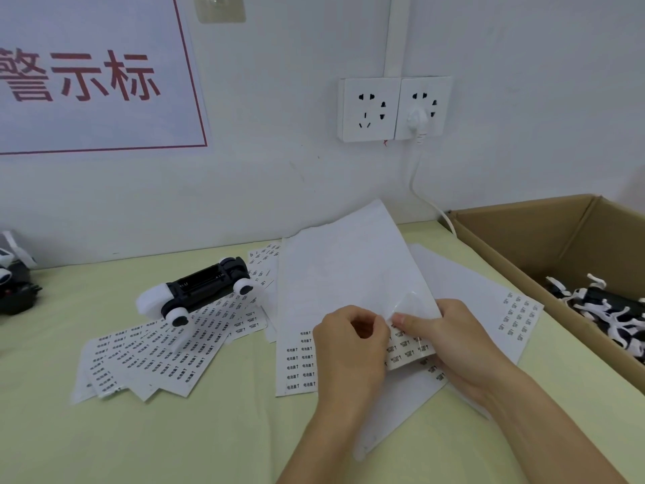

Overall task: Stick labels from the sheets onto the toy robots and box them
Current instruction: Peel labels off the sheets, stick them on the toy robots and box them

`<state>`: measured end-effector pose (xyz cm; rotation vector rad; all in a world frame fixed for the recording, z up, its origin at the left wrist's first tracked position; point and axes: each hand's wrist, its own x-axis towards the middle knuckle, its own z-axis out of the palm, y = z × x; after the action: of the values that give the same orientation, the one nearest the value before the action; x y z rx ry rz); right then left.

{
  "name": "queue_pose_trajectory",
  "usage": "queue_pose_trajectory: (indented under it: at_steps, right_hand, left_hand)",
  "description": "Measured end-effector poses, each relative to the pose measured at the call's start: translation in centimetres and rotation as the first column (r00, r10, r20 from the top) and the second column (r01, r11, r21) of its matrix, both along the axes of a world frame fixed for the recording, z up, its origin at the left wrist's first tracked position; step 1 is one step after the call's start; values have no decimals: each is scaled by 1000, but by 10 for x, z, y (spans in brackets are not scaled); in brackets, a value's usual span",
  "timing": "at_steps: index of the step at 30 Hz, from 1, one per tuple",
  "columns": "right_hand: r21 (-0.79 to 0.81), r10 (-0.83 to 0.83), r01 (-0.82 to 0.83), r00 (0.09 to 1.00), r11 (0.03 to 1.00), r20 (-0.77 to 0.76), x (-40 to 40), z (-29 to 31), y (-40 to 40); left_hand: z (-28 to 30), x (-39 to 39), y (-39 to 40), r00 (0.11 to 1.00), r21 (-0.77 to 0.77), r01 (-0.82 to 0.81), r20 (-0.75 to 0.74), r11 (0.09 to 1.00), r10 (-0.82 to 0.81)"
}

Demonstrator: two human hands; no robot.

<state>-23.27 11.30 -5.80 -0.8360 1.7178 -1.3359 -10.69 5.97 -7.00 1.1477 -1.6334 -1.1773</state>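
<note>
Your toy robot (200,291) lies on its side on the table (174,441), left of centre, its long axis running from the white rounded end at the near left up to the black end at the far right; two white wheels with black hubs face you. It rests on the far edge of a fan of label sheets (150,358) spread toward the near left. Just right of it a large sheet (349,274) lies with its blank top reaching toward the wall and printed labels only along its lower part. Your left hand (349,347) rests on this sheet with fingers curled, thumb and forefinger pinching at a label near the sheet's lower right. Your right hand (453,340) grips the curled-up lower right corner of the sheet, thumb on top pointing left, almost touching the left fingertips. More sheets (516,319) lie underneath, poking out to the right and toward you. The near part of the table in front of the sheets is bare green surface. At the right edge stands an open cardboard box (523,232), its near corner holding a heap of black-and-white robots (603,309). At the far left edge sits another dark toy (14,284), partly cut off.
</note>
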Motion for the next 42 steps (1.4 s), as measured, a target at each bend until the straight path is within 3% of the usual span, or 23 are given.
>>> queue_pose_trajectory:
  at_steps: [4, 9, 12, 13, 15, 16, 19, 21, 24, 27, 31, 35, 39, 42]
  right_hand:
    - [12, -13, 13, 1000, 1000, -13, 1, 5, 2]
    - [71, -23, 28, 997, 997, -67, -2, 10, 8]
    - [59, -112, 125, 975, 990, -191, -1, 16, 13]
    - [47, -188, 212, 932, 976, -309, 0, 16, 14]
    - [-66, -334, 370, 732, 927, -594, 10, 19, 14]
    - [-150, -368, 357, 684, 922, -630, 19, 22, 12]
    - [-148, -159, 102, 877, 984, -453, 58, 32, -14]
    - [-87, -28, -1, 942, 996, -334, 83, 33, -34]
    - [-102, -69, 49, 977, 994, -202, 103, 26, -55]
    - [-123, -119, 105, 986, 987, -117, 111, 17, -62]
    - [-174, -187, 179, 982, 968, -32, 111, 11, -68]
    - [-171, -150, 159, 987, 972, 64, 109, 5, -69]
    - [-175, -146, 166, 982, 970, 122, 100, -5, -73]
    - [-229, -150, 186, 975, 956, 163, 92, -7, -76]
  left_hand:
    - [0, 1, -2, 998, -15, -59, 21, 998, 60]
    - [5, 9, -13, 968, 24, -231, -97, 973, 232]
    - [9, 18, -20, 937, 41, -278, -208, 960, 281]
    - [10, 21, -23, 924, 36, -300, -236, 953, 299]
    - [11, 26, -27, 902, -13, -350, -273, 937, 334]
    - [11, 28, -29, 898, -72, -375, -275, 924, 343]
    - [9, 34, -34, 907, -328, -415, -219, 849, 359]
    - [4, 37, -38, 908, -509, -409, -141, 757, 395]
    - [-4, 40, -45, 896, -668, -373, -79, 644, 437]
    - [-8, 42, -50, 889, -715, -348, -45, 607, 456]
    - [-12, 42, -53, 880, -710, -304, 46, 635, 472]
    - [-12, 43, -51, 879, -703, -215, 164, 678, 448]
    - [-12, 42, -48, 911, -653, -102, 241, 750, 334]
    - [-12, 40, -45, 951, -592, -51, 218, 804, 221]
